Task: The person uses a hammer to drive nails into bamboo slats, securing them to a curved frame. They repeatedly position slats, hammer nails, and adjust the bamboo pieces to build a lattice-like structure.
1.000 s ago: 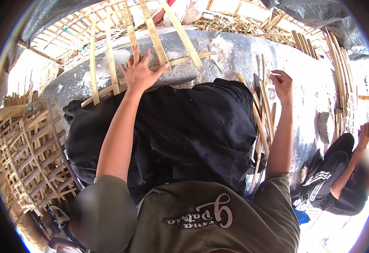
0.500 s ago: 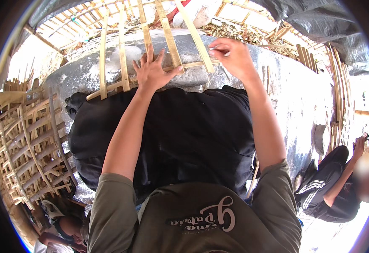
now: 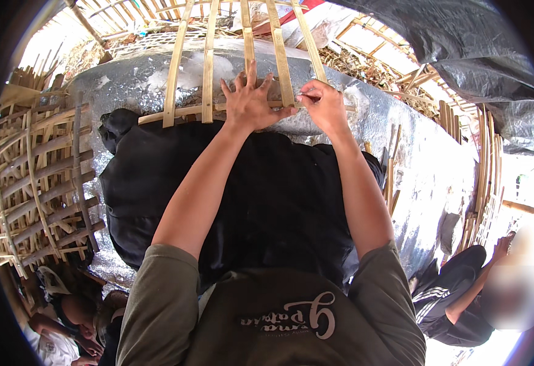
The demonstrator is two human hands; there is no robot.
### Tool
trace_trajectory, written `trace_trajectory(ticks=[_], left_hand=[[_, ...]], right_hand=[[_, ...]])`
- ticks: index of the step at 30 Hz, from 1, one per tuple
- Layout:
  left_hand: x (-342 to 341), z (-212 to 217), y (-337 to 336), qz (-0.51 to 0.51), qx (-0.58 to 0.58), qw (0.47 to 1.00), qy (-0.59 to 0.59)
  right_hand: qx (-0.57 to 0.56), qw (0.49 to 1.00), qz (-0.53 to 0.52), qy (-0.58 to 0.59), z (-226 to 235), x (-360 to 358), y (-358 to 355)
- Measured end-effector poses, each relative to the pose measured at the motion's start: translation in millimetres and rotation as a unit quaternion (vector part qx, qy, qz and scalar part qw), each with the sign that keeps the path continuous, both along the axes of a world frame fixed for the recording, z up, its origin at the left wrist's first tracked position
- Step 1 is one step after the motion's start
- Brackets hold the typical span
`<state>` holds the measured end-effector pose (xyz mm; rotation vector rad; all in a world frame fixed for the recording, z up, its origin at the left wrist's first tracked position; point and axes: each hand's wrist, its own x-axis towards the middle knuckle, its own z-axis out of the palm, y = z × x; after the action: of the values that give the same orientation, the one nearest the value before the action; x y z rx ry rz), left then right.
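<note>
- Head view: five pale slats (image 3: 278,52) lie across a thin crosspiece (image 3: 186,112), just beyond the black cloth (image 3: 273,201).
- Head view: the left hand (image 3: 248,108) has its fingers spread wide over the middle slats, thumb by the fourth's near end.
- Head view: the right hand (image 3: 327,110) pinches narrowly near the rightmost slat (image 3: 308,41); whether it grips anything cannot be told.
- The step seems to be steadying slats on the crosspiece; the next move likely calls for a firm left palm and careful right fingertips.

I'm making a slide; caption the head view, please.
Left hand spread, right hand curled, over pale slats crossing a wooden strip.
</note>
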<state>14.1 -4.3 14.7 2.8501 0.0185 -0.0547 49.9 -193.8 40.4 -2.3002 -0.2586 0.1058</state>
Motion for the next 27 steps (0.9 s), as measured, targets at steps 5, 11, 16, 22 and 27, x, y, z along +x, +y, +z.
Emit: trace_trajectory(ticks=[5,11,16,22,27], left_hand=[[1.5,2.1,-1.9,0.000,-0.003,1.000,0.019],[0.2,5.1,-0.4,-0.003,-0.010,1.000,0.016],[0.4,2.9,-1.0,0.002,-0.002,1.000,0.006],[-1.2,3.0,-1.5,0.004,0.012,1.000,0.002],[-1.9,3.5,-2.0,0.004,0.006,1.000,-0.002]], right_hand=[[0.028,0.999,0.014,-0.028,-7.9,2.4,-2.3],[0.042,0.997,0.040,-0.060,-6.3,-1.5,6.3],[0.032,0.995,0.048,-0.087,-10.4,-6.3,9.7],[-0.009,0.988,0.050,-0.147,-8.5,-14.0,15.9],[0.000,0.989,0.042,-0.144,-15.0,-13.7,13.2]])
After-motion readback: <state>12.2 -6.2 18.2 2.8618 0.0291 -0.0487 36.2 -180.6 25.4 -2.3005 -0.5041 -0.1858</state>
